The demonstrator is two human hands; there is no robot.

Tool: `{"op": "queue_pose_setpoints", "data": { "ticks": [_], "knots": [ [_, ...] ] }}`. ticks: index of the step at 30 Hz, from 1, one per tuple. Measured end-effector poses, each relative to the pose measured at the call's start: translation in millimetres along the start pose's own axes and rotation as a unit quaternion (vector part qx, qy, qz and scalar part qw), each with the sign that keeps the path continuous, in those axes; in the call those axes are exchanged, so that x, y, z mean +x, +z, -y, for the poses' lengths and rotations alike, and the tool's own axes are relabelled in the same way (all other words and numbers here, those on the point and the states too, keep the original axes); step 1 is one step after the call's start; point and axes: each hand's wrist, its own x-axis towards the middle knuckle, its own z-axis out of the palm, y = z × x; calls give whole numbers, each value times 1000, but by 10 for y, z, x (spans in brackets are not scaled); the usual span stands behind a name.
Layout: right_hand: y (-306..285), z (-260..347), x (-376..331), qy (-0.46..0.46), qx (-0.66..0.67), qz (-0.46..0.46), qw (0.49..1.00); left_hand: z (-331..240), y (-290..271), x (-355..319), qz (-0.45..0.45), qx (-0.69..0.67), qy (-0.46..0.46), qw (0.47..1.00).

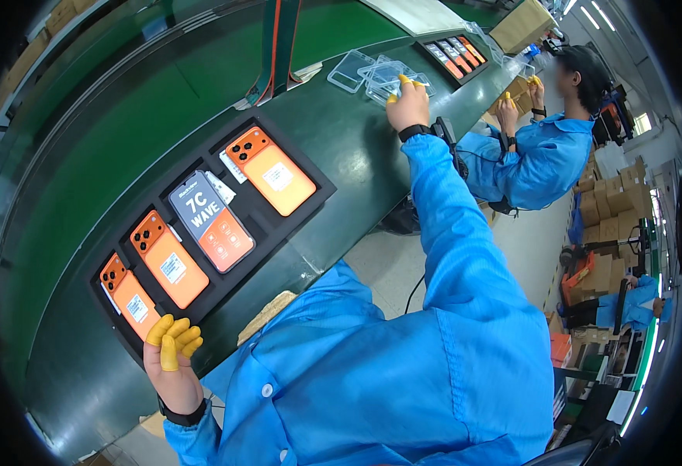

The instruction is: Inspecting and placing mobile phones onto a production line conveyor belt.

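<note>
I saw the left hand (171,349) at the near edge of the green bench (85,202), low on the left. Its fingers had yellow caps on the tips and were curled together over the near left corner of a black tray (310,180). I could not tell if they really pinched the tray or just rested on it.

The tray lay slanted on the bench and held four phones in a row. At its left end was an orange phone (130,299) with its back up, just beside the hand. Next came a second orange phone (170,259), also back up. Then came a phone lying screen up (211,221), grey and orange. At the right end of the tray lay a third orange phone (271,171), back up.

Farther right, my arm in a blue sleeve (457,233) stretched far out over the bench. The right hand (407,107) reached a pile of clear phone cases (372,74) near the far edge. Its capped fingers were pressed down on the top case.

Past that lay another black tray (453,54) of phones. A person in blue (543,155) sat at the right edge of the bench
</note>
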Motion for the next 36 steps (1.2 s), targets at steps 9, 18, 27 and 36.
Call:
{"op": "queue_pose_setpoints", "data": {
  "ticks": [9,18,27,36],
  "knots": [
    [48,-304,-39,55,-121,133,982,10,15,-16,-33,-3,-10,999],
    [-346,-553,-184,-15,-24,-160,987,-71,141,77,9,27,-1,1000],
    [-1742,827,-654,-12,375,32,926,-57,474,116,106,115,81,984],
    [-2053,2218,-1866,-139,637,371,661,-63,844,102,253,332,246,875]
  ]
}}
